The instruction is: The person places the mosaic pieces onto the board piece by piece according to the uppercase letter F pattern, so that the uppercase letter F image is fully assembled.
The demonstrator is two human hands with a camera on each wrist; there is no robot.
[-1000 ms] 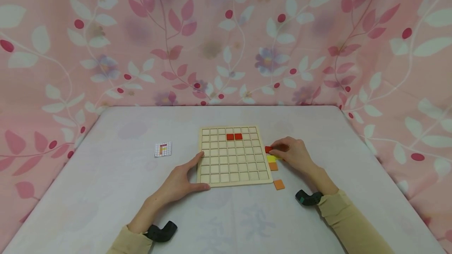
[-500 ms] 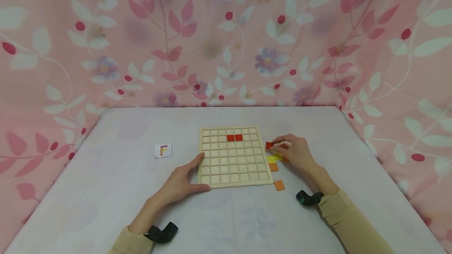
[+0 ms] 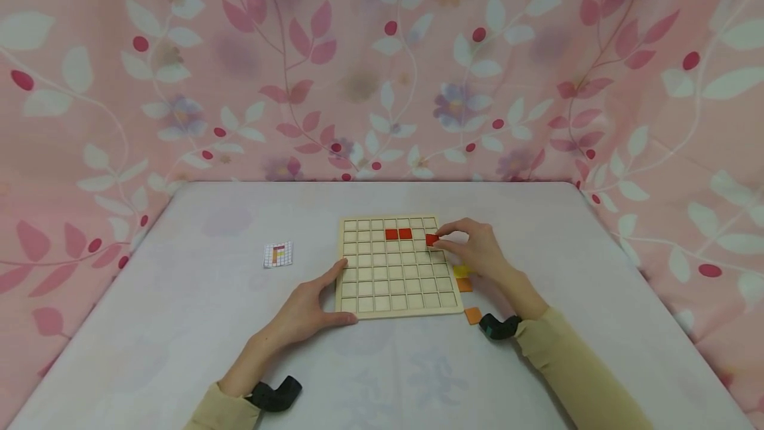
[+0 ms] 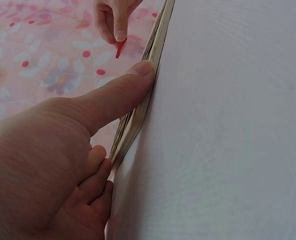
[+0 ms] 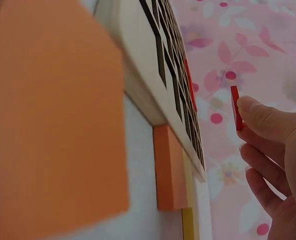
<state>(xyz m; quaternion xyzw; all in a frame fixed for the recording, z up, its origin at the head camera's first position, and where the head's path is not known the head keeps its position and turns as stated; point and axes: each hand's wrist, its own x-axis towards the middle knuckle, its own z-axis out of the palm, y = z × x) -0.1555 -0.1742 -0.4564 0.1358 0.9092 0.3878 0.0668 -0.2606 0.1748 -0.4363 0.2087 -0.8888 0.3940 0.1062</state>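
Observation:
A pale wooden grid board [image 3: 381,287] lies on the table. My left hand [image 3: 301,310] steadies its near left corner, the thumb along the front edge and the straight index finger at the left edge. Between thumb and fingertips, my right hand [image 3: 477,247] pinches a red square tile [image 3: 432,240] by its edge, over the right part of the board. In the right wrist view that red tile [image 5: 236,108] stands on edge, apart from the board. Two red tiles, a left one [image 3: 391,235] and a right one [image 3: 405,234], fill neighbouring squares of the second row from the back.
Yellow tiles [image 3: 461,271] and an orange tile [image 3: 464,285] lie against the board's right edge, partly behind the right hand. Another orange tile [image 3: 473,315] lies by the near right corner. A small card with a coloured grid pattern [image 3: 278,255] lies left of the board.
The right hand has picked up the red tile from beside the board and carried it left, over the board's right part. The left hand keeps its place.

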